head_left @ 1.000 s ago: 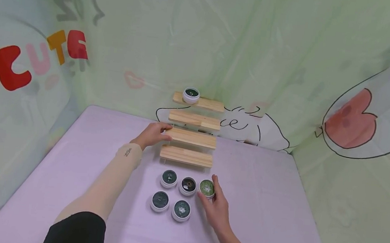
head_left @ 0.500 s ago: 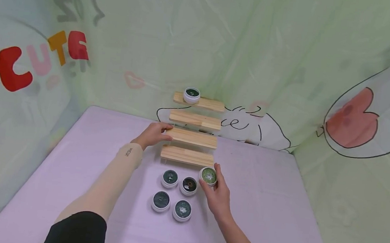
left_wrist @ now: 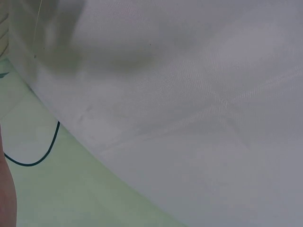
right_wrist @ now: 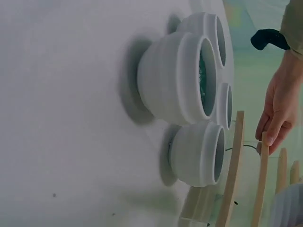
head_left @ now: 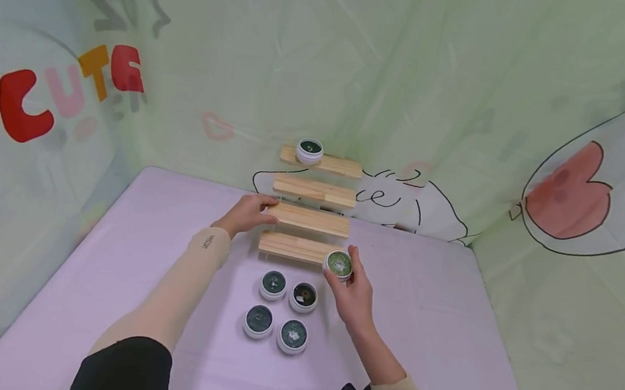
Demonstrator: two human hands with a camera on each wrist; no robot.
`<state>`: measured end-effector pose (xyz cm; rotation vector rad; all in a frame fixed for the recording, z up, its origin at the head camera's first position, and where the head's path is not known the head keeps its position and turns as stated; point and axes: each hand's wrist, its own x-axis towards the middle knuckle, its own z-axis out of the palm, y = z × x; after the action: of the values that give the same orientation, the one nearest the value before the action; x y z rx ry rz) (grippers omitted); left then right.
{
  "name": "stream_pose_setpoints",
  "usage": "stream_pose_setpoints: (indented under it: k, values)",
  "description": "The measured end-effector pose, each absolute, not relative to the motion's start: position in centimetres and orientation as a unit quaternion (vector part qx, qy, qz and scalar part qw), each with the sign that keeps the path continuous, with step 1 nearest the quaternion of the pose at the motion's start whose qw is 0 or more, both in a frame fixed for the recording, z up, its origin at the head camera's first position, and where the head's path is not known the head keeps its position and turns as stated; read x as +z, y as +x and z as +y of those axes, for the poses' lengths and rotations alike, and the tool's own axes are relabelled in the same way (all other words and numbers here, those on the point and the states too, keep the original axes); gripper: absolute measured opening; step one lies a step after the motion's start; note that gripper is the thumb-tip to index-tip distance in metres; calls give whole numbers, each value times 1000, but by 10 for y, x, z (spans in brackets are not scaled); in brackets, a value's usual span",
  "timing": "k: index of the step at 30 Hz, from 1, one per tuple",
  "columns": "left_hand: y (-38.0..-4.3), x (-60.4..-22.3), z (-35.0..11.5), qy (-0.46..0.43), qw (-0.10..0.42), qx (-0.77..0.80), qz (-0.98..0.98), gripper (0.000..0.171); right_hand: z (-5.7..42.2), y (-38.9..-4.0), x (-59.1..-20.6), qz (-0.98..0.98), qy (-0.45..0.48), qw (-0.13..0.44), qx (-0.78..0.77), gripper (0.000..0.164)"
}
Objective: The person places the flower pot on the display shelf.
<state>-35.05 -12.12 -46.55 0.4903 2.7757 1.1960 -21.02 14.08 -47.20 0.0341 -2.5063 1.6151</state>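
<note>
At the stand (head_left: 290,245), left hand (head_left: 246,213) pinches a shelf (head_left: 311,219); right hand (head_left: 355,295) grips a jar (head_left: 339,264).

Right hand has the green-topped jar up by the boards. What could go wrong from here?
1. The green-topped jar, held in the right hand at the right end of the lowest board, could clip that board's edge.
2. The left hand grips the left end of the second board from the bottom; a tug there might unsettle the lone jar on the top board.
</note>
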Motion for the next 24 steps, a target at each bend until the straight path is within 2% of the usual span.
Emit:
stream_pose_setpoints:
  k: [10, 24]
  values:
    - [-348, -463, -121, 157, 42, 391, 906, 57, 139, -247, -436, -845, -6, 89, 527, 78]
    - [-355, -468, -124, 159, 46, 391, 905, 56, 130, -315, -393, -862, -26, 112, 493, 80]
